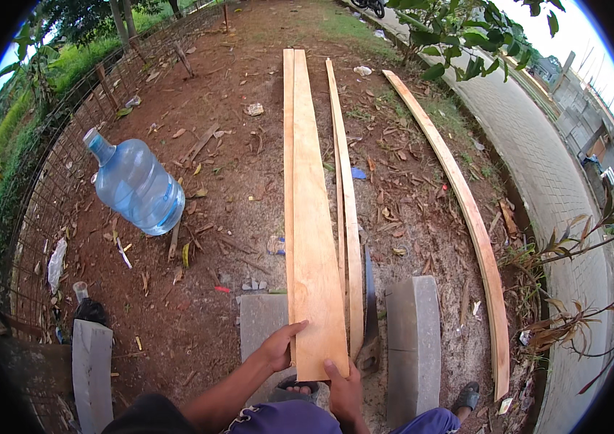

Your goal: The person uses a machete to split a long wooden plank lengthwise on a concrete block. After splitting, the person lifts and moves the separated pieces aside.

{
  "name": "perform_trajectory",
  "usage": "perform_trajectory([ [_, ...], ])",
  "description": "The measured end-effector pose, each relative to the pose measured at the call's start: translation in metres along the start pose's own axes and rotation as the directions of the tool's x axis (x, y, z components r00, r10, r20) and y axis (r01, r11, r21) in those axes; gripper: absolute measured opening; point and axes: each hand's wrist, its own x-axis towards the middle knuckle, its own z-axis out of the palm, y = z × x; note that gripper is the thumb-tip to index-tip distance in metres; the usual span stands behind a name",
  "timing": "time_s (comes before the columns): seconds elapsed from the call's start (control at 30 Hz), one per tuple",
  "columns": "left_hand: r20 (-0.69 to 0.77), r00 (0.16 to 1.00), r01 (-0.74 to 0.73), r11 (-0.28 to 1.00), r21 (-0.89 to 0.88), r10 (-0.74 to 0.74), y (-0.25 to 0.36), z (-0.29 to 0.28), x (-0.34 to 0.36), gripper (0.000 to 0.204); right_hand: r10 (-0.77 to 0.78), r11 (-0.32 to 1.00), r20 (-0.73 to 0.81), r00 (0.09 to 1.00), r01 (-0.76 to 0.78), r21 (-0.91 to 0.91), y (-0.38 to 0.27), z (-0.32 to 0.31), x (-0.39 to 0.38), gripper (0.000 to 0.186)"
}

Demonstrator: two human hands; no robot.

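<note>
A long, pale wooden board stretches away from me, its near end just above my lap. My left hand grips its left edge, thumb on top and fingers hidden underneath. At the near right corner my right hand is closed on the same board, thumb over the upper face. A second plank shows along the left side, partly covered by the board. Narrow wooden strips lie close to the right. Beside them a handsaw stands with its dark blade pointing away and its handle near my right hand.
Grey concrete blocks stand to either side, with another block at far left. A big blue water bottle sits on the leaf-littered soil. Another plank lies at right, before a paved path. Wire fencing borders the left.
</note>
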Motion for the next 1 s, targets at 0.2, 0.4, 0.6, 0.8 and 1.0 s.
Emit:
perform_trajectory([
  [0.2, 0.092, 0.996, -0.026, 0.985, 0.170, 0.011, -0.004, -0.017, 0.010, 0.057, -0.161, 0.987, 0.009, 0.987, 0.161, 0.021, 0.000, 0.001, -0.006, 0.039],
  [0.4, -0.003, 0.971, -0.235, 0.952, 0.197, 0.241, 0.027, -0.011, 0.042, 0.063, -0.362, 0.766, 0.073, 0.929, 0.341, -0.545, -0.013, -0.010, -0.027, 0.045],
  [0.6, -0.101, 0.959, -0.228, 0.936, 0.269, 0.263, 0.043, 0.033, 0.053, 0.071, -0.552, 0.287, 0.210, 0.807, 0.420, -0.861, 0.017, -0.025, -0.033, 0.049],
  [0.8, -0.114, 0.941, -0.261, 0.897, 0.358, 0.319, 0.045, 0.054, 0.041, 0.063, -0.671, 0.201, 0.285, 0.685, 0.537, -0.819, 0.024, -0.031, -0.021, 0.046],
  [1.0, -0.117, 0.863, -0.373, 0.777, 0.508, 0.491, 0.043, 0.046, 0.048, 0.067, -0.682, 0.275, 0.294, 0.670, 0.607, -0.745, 0.025, -0.022, -0.019, 0.042],
])
